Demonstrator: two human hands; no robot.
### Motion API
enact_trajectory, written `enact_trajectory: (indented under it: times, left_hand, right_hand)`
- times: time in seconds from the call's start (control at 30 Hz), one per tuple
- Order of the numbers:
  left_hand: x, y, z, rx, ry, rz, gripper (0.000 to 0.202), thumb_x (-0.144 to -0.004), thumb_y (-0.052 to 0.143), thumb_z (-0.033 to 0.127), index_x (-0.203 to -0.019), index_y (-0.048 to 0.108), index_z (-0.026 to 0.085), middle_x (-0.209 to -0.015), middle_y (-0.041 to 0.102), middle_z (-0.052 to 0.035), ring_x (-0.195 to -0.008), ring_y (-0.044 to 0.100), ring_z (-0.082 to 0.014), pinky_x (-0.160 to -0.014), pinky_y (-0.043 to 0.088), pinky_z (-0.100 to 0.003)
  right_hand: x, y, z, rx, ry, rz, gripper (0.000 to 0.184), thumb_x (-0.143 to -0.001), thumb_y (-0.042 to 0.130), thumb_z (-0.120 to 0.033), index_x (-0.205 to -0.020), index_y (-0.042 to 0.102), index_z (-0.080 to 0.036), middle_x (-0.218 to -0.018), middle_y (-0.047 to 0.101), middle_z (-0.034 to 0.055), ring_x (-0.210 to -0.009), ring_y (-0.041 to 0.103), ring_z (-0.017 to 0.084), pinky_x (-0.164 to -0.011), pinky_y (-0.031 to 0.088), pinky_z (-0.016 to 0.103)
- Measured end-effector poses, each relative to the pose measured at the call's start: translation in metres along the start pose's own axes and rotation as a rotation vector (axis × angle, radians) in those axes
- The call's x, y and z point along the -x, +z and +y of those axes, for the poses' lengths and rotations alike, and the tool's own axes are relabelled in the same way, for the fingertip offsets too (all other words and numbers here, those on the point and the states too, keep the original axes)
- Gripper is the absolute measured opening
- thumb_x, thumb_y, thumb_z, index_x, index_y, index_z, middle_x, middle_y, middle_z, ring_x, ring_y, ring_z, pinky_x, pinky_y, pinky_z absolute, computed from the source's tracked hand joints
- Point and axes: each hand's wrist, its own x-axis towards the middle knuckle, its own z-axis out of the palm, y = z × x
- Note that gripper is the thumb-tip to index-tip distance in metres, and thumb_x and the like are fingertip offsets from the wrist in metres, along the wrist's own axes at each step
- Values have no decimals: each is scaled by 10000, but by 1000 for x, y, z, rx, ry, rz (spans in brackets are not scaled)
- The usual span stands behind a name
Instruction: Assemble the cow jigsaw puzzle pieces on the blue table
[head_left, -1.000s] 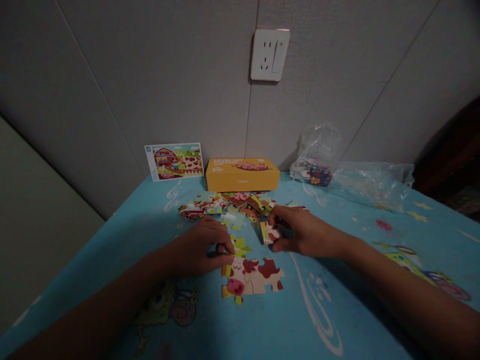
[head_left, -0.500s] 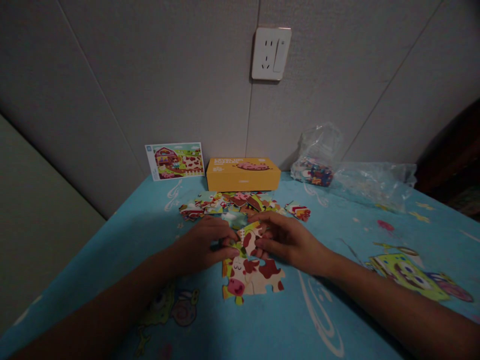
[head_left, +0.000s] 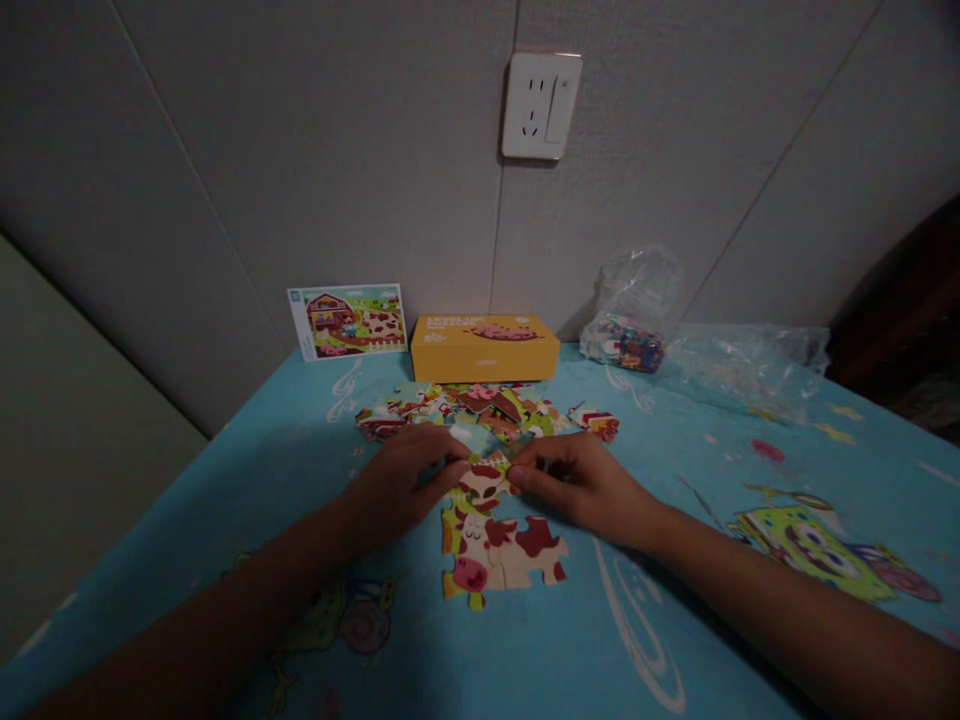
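Between my two hands is a jigsaw puzzle piece (head_left: 484, 481) with brown and cream patches and a bit of white fence. My left hand (head_left: 415, 478) pinches its left edge between thumb and fingers. On its right edge, the thumb and fingers of my right hand (head_left: 574, 475) are closed. Just below, on the cloth, lies a joined section of puzzle (head_left: 506, 552) showing a pink-nosed cow. The held piece is above the cow's head; whether it touches that section I cannot tell. Loose puzzle pieces (head_left: 487, 402) are heaped beyond my hands.
A yellow puzzle box (head_left: 485, 358) stands against the wall, with a farm picture card (head_left: 352, 322) leaning to its left. On the right are a clear plastic bag (head_left: 630, 325) of pieces and a crumpled clear bag (head_left: 750, 365). A blue cartoon-print tablecloth (head_left: 555, 660) covers the table.
The puzzle piece has been turned and lowered between my hands. My right hand has shifted down slightly, its fingers now at the piece's right edge. The joined cow section stays in place.
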Motion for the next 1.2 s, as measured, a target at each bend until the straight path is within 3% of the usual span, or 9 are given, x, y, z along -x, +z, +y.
enact_trajectory:
  times: [0.1,0.23,0.4,0.57,0.77,0.87,0.97,1.13,1.2]
  left_hand:
    - [0,0,0,14,-23,0,123,-934,508,187,-866,609,178,-771,631,4,-724,583,-125,-731,452,-258]
    - [2,1,-1,8,-2,0,142,-884,604,219,-1014,622,165,-816,650,-5,-752,611,-138,-739,471,-270]
    - [5,2,-3,21,1,-20,218,-904,589,221,-1117,615,184,-888,671,-20,-821,633,-149,-759,490,-279]
    - [4,2,-1,93,-9,-63,314,-893,612,227,-1204,568,224,-926,668,-12,-902,630,-170,-844,491,-324]
    - [5,5,7,158,-6,-150,500,-729,811,332,-1113,512,215,-1109,589,-61,-1049,562,-228,-930,460,-382]
    - [8,7,8,171,-25,-231,666,-660,850,427,-1168,472,220,-1180,541,-91,-1110,521,-265,-969,439,-425]
    - [8,5,9,141,-35,-302,802,-606,858,510,-1230,445,221,-1270,494,-119,-1183,473,-308,-1005,408,-466]
    - [4,-2,17,61,2,-439,647,-617,822,572,-1122,594,237,-1262,524,-106,-1256,401,-369,-1038,353,-532]
    - [4,-4,18,21,30,-468,651,-606,816,602,-1134,632,268,-1313,502,-108,-1285,365,-395,-1051,322,-572]
  right_hand:
    - [0,1,-2,-14,16,-20,255,-900,578,-370,-844,681,-144,-662,624,0,-553,497,90,-507,377,213]
    - [1,2,1,-44,54,19,218,-887,588,-340,-952,639,-138,-671,632,-1,-548,527,96,-507,407,214]
    - [1,4,3,-65,-13,-15,327,-874,604,-285,-1171,575,-151,-671,622,-27,-525,541,93,-498,422,208]
    - [0,1,-1,33,-55,-28,230,-884,580,-295,-1044,648,-144,-634,595,-25,-514,504,85,-490,386,210]
    - [-1,-9,2,-28,76,46,115,-785,622,-254,-807,624,-141,-605,532,-29,-523,455,91,-481,360,221]
    - [-2,-8,7,-35,113,62,125,-762,637,-253,-714,579,-153,-601,521,-28,-536,449,92,-487,353,222]
    - [-3,-6,10,-33,101,56,109,-773,628,-251,-762,609,-145,-607,537,-23,-541,463,94,-493,359,219]
    - [-1,-9,6,58,18,-44,284,-795,611,-229,-1057,664,-135,-586,494,-55,-492,420,79,-475,335,206]
    - [-1,-10,4,112,-13,-66,209,-814,612,-254,-978,673,-140,-582,482,-54,-494,407,77,-477,324,206]
